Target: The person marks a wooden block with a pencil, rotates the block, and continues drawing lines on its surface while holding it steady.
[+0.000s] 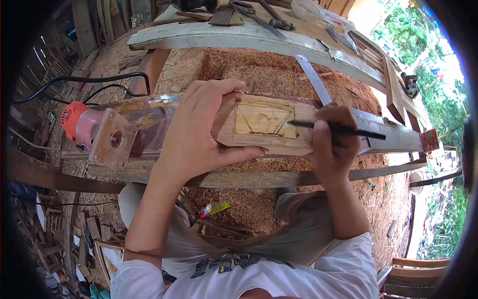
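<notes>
A pale wooden block lies across a long plank, with a recessed panel on its top face. Dark lines mark a tapering shape inside that panel. My left hand clamps the block's left part, thumb along the near edge and fingers over the far edge. In my right hand is a black pencil, gripped like a pen, its tip at the right side of the marked panel. A metal ruler sticks out beyond the block, close to my right hand.
An orange trim router with a clear base rests on the plank's left end, near a black cable. A white-edged bench across from me bears a hammer. A small red box sits at the plank's right end. Shavings cover the ground.
</notes>
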A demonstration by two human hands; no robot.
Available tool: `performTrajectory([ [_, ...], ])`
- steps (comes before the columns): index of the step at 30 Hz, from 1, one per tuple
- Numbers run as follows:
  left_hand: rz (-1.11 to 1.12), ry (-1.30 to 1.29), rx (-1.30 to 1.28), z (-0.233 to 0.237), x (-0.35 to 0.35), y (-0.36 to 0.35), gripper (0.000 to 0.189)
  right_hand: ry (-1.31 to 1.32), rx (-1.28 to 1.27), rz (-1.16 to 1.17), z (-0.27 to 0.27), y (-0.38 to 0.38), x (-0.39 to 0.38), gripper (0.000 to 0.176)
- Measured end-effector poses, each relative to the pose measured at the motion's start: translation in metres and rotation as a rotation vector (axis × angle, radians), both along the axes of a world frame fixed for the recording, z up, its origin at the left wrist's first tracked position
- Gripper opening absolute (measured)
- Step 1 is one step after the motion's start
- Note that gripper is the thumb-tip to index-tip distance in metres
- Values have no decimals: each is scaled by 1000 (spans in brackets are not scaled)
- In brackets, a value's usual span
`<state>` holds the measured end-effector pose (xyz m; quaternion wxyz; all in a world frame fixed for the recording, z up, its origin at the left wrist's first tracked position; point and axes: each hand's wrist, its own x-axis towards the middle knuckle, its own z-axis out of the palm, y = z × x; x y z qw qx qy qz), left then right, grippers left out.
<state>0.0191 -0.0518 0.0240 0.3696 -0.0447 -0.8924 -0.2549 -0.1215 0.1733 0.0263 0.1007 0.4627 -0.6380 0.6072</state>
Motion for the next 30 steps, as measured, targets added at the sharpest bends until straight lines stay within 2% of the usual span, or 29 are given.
performTrajectory([
  [1, -5, 10, -9, 0, 0, 0, 96, 122, -41, 60, -3, -1, -2, 7],
  [2, -10, 18, -17, 0, 0, 0, 96, 122, -41, 63, -2, -1, -2, 7],
  [5, -7, 10, 0, 0, 0, 1, 96, 68, -10, 34, 2, 1, 1, 7],
  [7, -7, 7, -1, -2, 0, 1, 97, -117, 49, -124, 8, 1, 3, 6],
  [8, 0, 7, -4, -2, 0, 0, 97, -115, 47, -123, 5, 2, 1, 6],
  [10, -6, 35, -14, 1, -1, 1, 94, 77, 6, 23, -4, 3, -4, 5],
  [11, -18, 60, -19, 1, -1, 2, 92, 76, 5, 26, -3, 2, -3, 5],
  [17, -8, 19, -5, -2, -1, 0, 95, -122, 45, -125, 5, 1, 5, 5],
  [19, 0, 17, -20, 0, 0, 0, 95, 124, 41, -22, -1, 3, 0, 6],
  [20, 3, 13, -31, 1, 1, 0, 94, 124, 39, -20, 0, 2, 1, 6],
  [22, 2, 6, -11, 0, 1, 1, 94, -97, 55, -116, 4, 2, 4, 6],
  [25, -7, 8, 4, -1, -1, 1, 94, 39, 18, -76, 2, 0, 1, 7],
  [29, -5, 7, -16, 0, 0, 0, 94, 55, 41, -42, 1, 2, 3, 7],
  [30, -9, 6, -14, 0, 0, 1, 94, -28, 40, -87, 5, 0, 4, 8],
])
